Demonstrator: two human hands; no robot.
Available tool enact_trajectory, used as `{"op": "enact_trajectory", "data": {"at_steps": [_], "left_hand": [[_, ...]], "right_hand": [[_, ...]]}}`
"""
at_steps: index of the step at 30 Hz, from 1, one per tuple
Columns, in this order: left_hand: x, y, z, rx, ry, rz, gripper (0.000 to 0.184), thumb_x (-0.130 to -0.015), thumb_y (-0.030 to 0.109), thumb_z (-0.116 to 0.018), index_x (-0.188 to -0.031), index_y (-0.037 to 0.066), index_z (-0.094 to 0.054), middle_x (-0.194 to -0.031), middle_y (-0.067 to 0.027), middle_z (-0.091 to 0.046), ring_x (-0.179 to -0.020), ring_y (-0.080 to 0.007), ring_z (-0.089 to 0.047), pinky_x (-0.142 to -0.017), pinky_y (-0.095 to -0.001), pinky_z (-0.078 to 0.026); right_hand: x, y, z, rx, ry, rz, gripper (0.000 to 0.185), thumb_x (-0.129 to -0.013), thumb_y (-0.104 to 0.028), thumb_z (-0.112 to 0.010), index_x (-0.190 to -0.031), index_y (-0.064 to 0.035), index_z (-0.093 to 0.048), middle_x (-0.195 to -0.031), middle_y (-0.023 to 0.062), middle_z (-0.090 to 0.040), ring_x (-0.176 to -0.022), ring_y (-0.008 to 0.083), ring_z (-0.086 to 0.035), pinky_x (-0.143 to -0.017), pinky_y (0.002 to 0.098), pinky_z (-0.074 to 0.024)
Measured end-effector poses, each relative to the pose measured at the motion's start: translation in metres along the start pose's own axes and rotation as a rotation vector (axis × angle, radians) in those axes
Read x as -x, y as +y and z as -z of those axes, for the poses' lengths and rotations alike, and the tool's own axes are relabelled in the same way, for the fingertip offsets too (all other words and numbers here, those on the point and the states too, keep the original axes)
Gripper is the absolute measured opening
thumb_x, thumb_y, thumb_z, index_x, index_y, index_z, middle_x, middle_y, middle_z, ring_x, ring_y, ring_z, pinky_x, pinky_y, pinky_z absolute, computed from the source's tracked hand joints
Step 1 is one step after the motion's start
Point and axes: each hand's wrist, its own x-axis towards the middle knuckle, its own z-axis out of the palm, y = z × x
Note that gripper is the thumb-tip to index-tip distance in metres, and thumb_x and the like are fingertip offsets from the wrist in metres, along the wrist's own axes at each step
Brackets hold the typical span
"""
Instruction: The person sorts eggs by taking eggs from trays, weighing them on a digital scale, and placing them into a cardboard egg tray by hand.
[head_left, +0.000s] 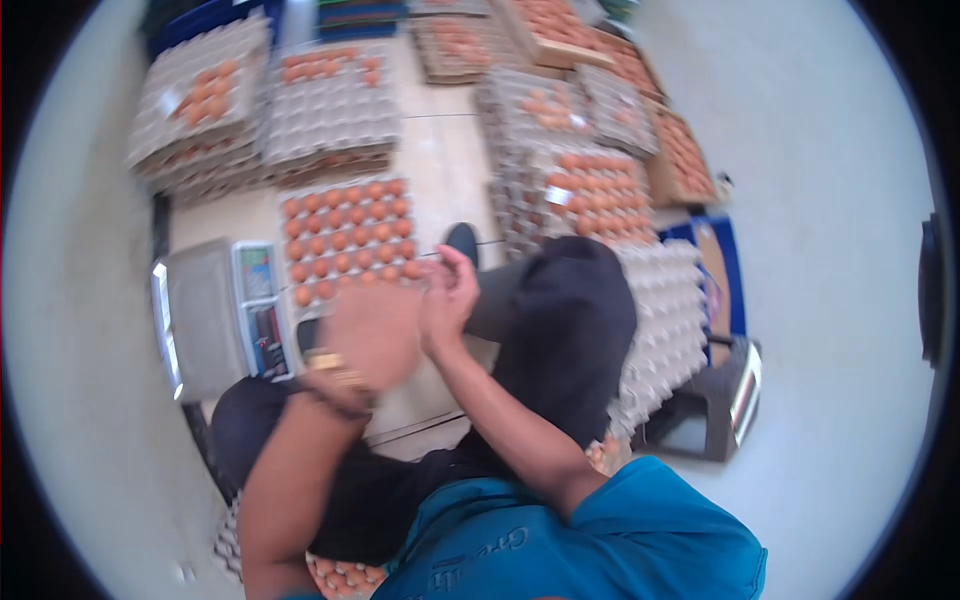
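My left hand (375, 325), smeared by motion and wearing a gold watch (335, 368) at the wrist, is over the near right corner of a tray of brown eggs (350, 238). Its fingers cannot be made out. Right beside it, my right hand (450, 300) is turned palm inward, its fingers apart and slightly bent, with no object visible in it. The hands overlap or nearly touch; which one I cannot tell. Rows of eggs fill the tray, though my left hand hides its near right part.
A weighing scale (205, 320) stands left of the tray. Farther off are stacked egg trays (200, 90), another stack (335, 105), and more egg stacks (590, 195) on the right. Empty cartons (660, 320) lie beside my right knee (580, 300), near a dark plastic stool-like object (710, 400).
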Motion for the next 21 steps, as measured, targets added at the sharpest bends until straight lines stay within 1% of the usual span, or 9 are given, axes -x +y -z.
{"op": "enact_trajectory", "data": {"at_steps": [1, 3, 5, 7, 9, 11, 14, 17, 21], "left_hand": [[0.000, -0.009, 0.008, -0.042, 0.126, 0.052, 0.030, -0.074, 0.015, -0.066, -0.102, 0.004, -0.065, -0.077, -0.0163, -0.069, -0.074, -0.0346, -0.069, -0.063, -0.0467, -0.052], [0.002, -0.026, 0.025, -0.006, 0.135, 0.204, 0.025, -0.079, 0.018, -0.062, -0.102, 0.009, -0.062, -0.078, -0.0146, -0.068, -0.077, -0.0353, -0.067, -0.065, -0.0478, -0.051], [0.001, -0.034, 0.035, -0.028, 0.057, 0.290, 0.019, -0.083, 0.023, -0.058, -0.098, 0.011, -0.060, -0.078, -0.0132, -0.068, -0.077, -0.0361, -0.067, -0.068, -0.0486, -0.051], [0.000, -0.033, 0.030, -0.026, 0.017, 0.247, 0.017, -0.084, 0.022, -0.057, -0.095, 0.008, -0.059, -0.077, -0.0166, -0.068, -0.076, -0.0382, -0.066, -0.068, -0.0503, -0.051], [-0.002, -0.019, 0.036, -0.033, -0.073, 0.255, 0.020, -0.084, 0.023, -0.057, -0.095, 0.007, -0.059, -0.079, -0.0173, -0.069, -0.078, -0.0387, -0.067, -0.070, -0.0511, -0.051], [-0.002, -0.014, 0.035, 0.002, -0.107, 0.240, 0.020, -0.084, 0.024, -0.056, -0.095, 0.008, -0.060, -0.079, -0.0168, -0.069, -0.080, -0.0382, -0.067, -0.072, -0.0506, -0.051], [-0.002, -0.027, 0.028, -0.006, -0.148, 0.272, 0.023, -0.084, 0.027, -0.056, -0.098, 0.010, -0.062, -0.080, -0.0151, -0.070, -0.082, -0.0361, -0.068, -0.074, -0.0481, -0.052], [-0.002, -0.023, 0.029, 0.011, -0.174, 0.314, 0.024, -0.086, 0.029, -0.057, -0.100, 0.011, -0.063, -0.081, -0.0145, -0.070, -0.082, -0.0346, -0.069, -0.073, -0.0468, -0.052], [-0.003, -0.014, 0.029, -0.038, -0.191, 0.347, 0.027, -0.087, 0.033, -0.057, -0.102, 0.012, -0.064, -0.083, -0.0145, -0.070, -0.081, -0.0335, -0.069, -0.073, -0.0461, -0.051]], "right_hand": [[0.003, -0.047, 0.014, -0.183, -0.151, -0.094, 0.032, -0.089, 0.004, -0.051, -0.121, 0.0034, -0.055, -0.110, 0.0137, -0.058, -0.091, 0.0175, -0.066, -0.083, 0.0295, -0.0533], [0.014, -0.136, 0.041, -0.361, -0.248, -0.019, 0.032, -0.093, 0.004, -0.050, -0.124, 0.0061, -0.048, -0.112, 0.0138, -0.057, -0.087, 0.0152, -0.065, -0.081, 0.0282, -0.0532], [0.012, -0.195, 0.088, -0.253, -0.270, 0.298, 0.036, -0.090, 0.006, -0.052, -0.126, 0.0057, -0.048, -0.111, 0.0152, -0.057, -0.091, 0.0176, -0.065, -0.081, 0.0302, -0.0540], [-0.020, -0.220, 0.141, 0.070, -0.046, 0.624, 0.037, -0.087, 0.001, -0.059, -0.123, 0.0041, -0.051, -0.107, 0.0131, -0.060, -0.094, 0.0172, -0.065, -0.079, 0.0298, -0.0533], [-0.064, -0.220, 0.211, 0.369, 0.133, 0.476, 0.036, -0.084, -0.006, -0.064, -0.120, -0.0012, -0.056, -0.105, 0.0121, -0.064, -0.102, 0.0224, -0.064, -0.085, 0.0350, -0.0517], [-0.097, -0.189, 0.288, 0.864, 0.199, 0.318, 0.053, -0.079, -0.024, -0.074, -0.125, -0.0047, -0.055, -0.120, 0.0179, -0.061, -0.111, 0.0320, -0.061, -0.093, 0.0452, -0.0491], [-0.103, -0.152, 0.356, 1.373, 0.245, -0.012, 0.081, -0.067, -0.048, -0.080, -0.132, -0.0091, -0.053, -0.135, 0.0221, -0.051, -0.124, 0.0394, -0.051, -0.102, 0.0517, -0.0430], [-0.095, -0.137, 0.390, 1.451, 0.090, -0.402, 0.100, -0.056, -0.062, -0.081, -0.138, -0.0137, -0.050, -0.143, 0.0236, -0.042, -0.132, 0.0407, -0.043, -0.106, 0.0519, -0.0400], [-0.099, -0.129, 0.395, 1.291, 0.091, -0.434, 0.101, -0.052, -0.065, -0.082, -0.136, -0.0147, -0.055, -0.141, 0.0231, -0.045, -0.133, 0.0402, -0.041, -0.106, 0.0505, -0.0403]]}}
